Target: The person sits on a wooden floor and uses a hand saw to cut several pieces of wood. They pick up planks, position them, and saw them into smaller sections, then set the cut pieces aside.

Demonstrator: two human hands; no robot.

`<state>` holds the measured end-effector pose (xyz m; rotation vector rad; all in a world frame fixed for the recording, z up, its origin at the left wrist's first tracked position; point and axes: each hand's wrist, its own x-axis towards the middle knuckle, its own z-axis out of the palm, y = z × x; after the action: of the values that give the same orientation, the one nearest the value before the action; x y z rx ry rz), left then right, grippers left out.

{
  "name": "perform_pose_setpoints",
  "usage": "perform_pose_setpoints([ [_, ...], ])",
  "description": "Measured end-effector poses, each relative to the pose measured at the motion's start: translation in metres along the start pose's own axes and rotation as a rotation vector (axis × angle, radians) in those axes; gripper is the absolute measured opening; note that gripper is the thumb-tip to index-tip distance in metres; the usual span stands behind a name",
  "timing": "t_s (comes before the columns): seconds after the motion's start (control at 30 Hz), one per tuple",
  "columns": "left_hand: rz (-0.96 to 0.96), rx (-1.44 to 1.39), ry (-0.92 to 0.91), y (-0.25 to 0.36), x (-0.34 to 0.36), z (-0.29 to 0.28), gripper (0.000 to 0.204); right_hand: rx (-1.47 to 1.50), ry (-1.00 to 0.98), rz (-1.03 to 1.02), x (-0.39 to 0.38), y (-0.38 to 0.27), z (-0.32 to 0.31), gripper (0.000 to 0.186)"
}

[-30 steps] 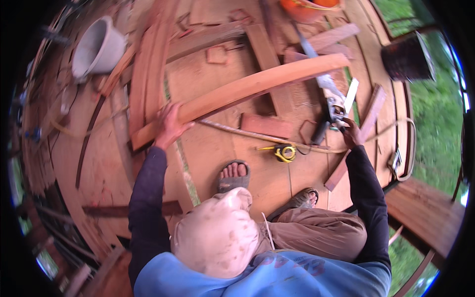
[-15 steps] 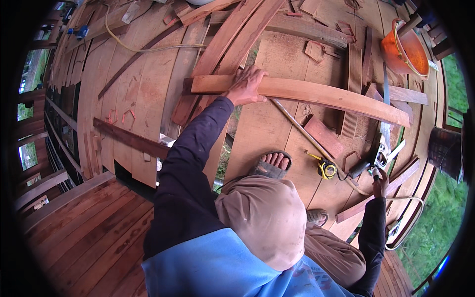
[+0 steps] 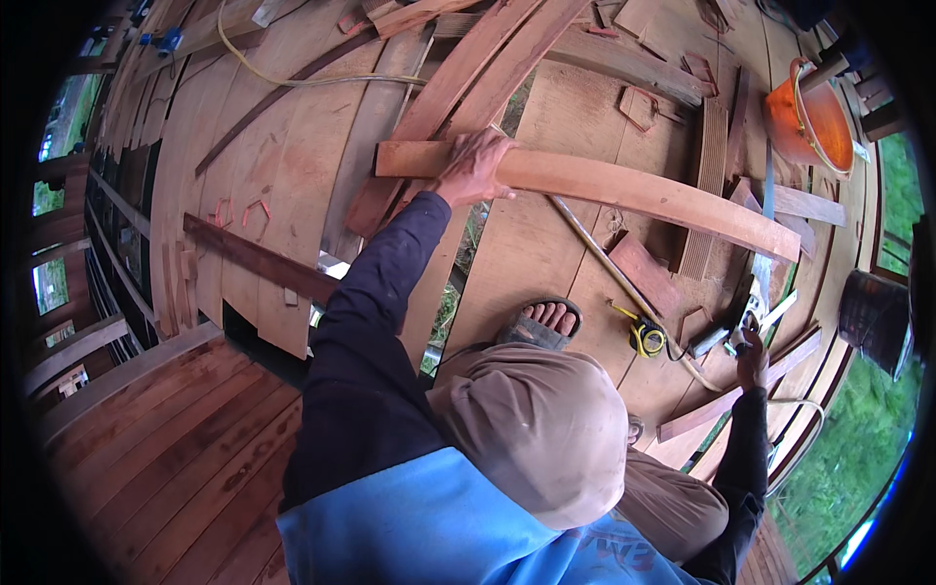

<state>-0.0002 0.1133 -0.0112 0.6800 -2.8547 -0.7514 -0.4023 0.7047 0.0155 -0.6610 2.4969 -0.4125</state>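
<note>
My left hand (image 3: 475, 168) is closed over a long reddish wooden board (image 3: 634, 189), near the board's left end. The board lies across two planks (image 3: 468, 73) on the left and reaches towards a grey saw-like blade (image 3: 768, 190) on the right. My right hand (image 3: 752, 362), low at the right, has its fingers curled beside a silver and black tool (image 3: 751, 310); what it holds is too small to make out. A yellow tape measure (image 3: 646, 337) lies on the floor left of the tool, near a thin metal pipe (image 3: 595, 241).
An orange bucket (image 3: 809, 122) stands at the far right. Wood offcuts (image 3: 645, 276) and a ribbed plank (image 3: 704, 190) lie about on the board floor. Gaps open between floorboards by my sandalled foot (image 3: 546, 322). A pale hose (image 3: 322, 80) runs across the back left.
The board has shifted slightly left with my left hand, and its right end sits a little lower. My right hand has moved slightly up, closer to the silver and black tool.
</note>
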Motion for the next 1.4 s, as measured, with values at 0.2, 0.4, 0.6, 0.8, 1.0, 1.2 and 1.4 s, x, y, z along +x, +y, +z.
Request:
perform_pose_setpoints([
  [0.2,-0.054,-0.008,-0.040,-0.009,-0.013,-0.022,0.079,-0.120,-0.002,-0.371,0.066,-0.177,-0.003,0.037],
  [0.4,-0.222,0.064,0.210,-0.004,-0.039,-0.039,0.100,-0.225,-0.105,-0.815,0.100,-0.311,0.031,0.046],
  [0.6,-0.767,0.050,0.729,-0.073,-0.145,-0.006,0.085,-0.466,-0.034,-0.969,0.122,-0.396,0.069,0.090],
  [0.8,-0.768,-0.057,0.865,-0.100,-0.156,0.012,0.048,-0.420,-0.077,-1.046,0.107,-0.434,0.155,0.118],
  [1.0,-0.787,-0.113,1.077,-0.099,-0.163,0.025,0.036,-0.506,-0.079,-0.926,0.089,-0.446,0.200,0.112],
  [1.2,-0.811,-0.288,1.009,-0.091,-0.159,0.010,0.028,-0.564,-0.067,-0.914,0.107,-0.434,0.194,0.101],
  [1.4,-0.773,-0.297,0.968,-0.109,-0.167,0.011,0.026,-0.528,-0.104,-0.902,0.104,-0.439,0.197,0.093],
])
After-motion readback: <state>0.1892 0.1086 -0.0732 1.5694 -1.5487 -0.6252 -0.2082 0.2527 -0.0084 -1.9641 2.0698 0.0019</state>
